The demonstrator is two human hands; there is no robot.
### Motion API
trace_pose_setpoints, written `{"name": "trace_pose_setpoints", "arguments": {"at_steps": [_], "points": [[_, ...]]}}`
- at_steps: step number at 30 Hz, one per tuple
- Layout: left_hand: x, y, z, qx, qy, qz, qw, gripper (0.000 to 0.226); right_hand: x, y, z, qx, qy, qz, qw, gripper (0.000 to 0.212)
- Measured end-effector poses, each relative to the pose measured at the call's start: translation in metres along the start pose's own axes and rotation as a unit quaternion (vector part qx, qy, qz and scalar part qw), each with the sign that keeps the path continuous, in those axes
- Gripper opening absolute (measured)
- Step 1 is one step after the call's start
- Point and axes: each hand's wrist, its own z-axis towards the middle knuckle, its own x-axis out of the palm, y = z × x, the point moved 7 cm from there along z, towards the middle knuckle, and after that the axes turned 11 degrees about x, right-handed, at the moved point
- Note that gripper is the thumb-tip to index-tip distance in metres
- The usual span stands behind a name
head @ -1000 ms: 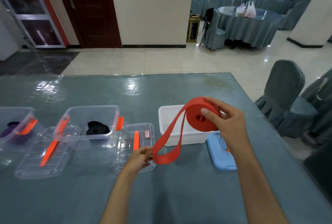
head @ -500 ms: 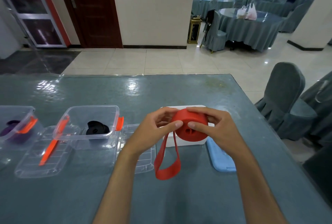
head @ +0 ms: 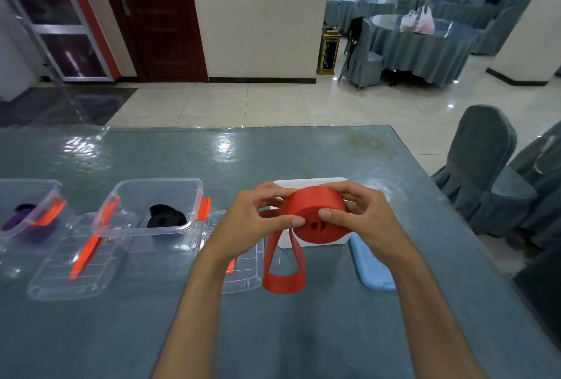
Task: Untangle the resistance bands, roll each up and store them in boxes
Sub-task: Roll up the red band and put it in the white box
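I hold a mostly rolled red resistance band (head: 315,211) above the table's middle. My left hand (head: 255,220) grips the roll from the left and my right hand (head: 361,217) grips it from the right, thumbs on its near face. A short loose loop of the band hangs below the roll down to the tabletop. Behind the roll stands an open white box (head: 309,182), partly hidden. A clear box (head: 158,190) to the left contains a rolled black band (head: 165,219). Another clear box (head: 18,193) at the far left contains a purple band (head: 21,220).
Clear lids with orange clips lie in front of the clear boxes, one (head: 76,269) at left and one (head: 246,272) under my left wrist. A light blue lid (head: 372,269) lies right of the white box. Covered chairs (head: 482,166) stand past the table's right edge.
My left hand let go of the loose loop end and came up to the roll. The roll has grown and the hanging loop has become shorter.
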Motion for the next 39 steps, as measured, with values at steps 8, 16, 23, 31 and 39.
{"name": "trace_pose_setpoints", "arguments": {"at_steps": [8,16,23,31,39], "points": [[0.001,0.010,-0.001,-0.023,-0.006,0.031,0.999,0.045,-0.003,-0.009,0.000,0.014,-0.024,0.049,0.998,0.057],[-0.004,0.009,-0.001,-0.015,0.001,0.048,0.999,0.044,0.004,-0.009,0.001,0.037,0.011,0.023,0.999,0.058],[0.002,0.003,0.005,0.022,-0.038,0.021,0.999,0.044,0.011,-0.007,0.001,0.026,-0.007,0.050,0.998,0.033],[0.003,0.010,0.004,0.030,-0.037,-0.018,0.999,0.040,-0.002,-0.007,0.000,0.025,-0.051,0.097,0.994,0.043],[0.006,0.010,0.004,0.040,-0.119,-0.059,0.990,0.026,-0.001,-0.012,0.002,0.048,-0.078,0.173,0.981,0.049]]}}
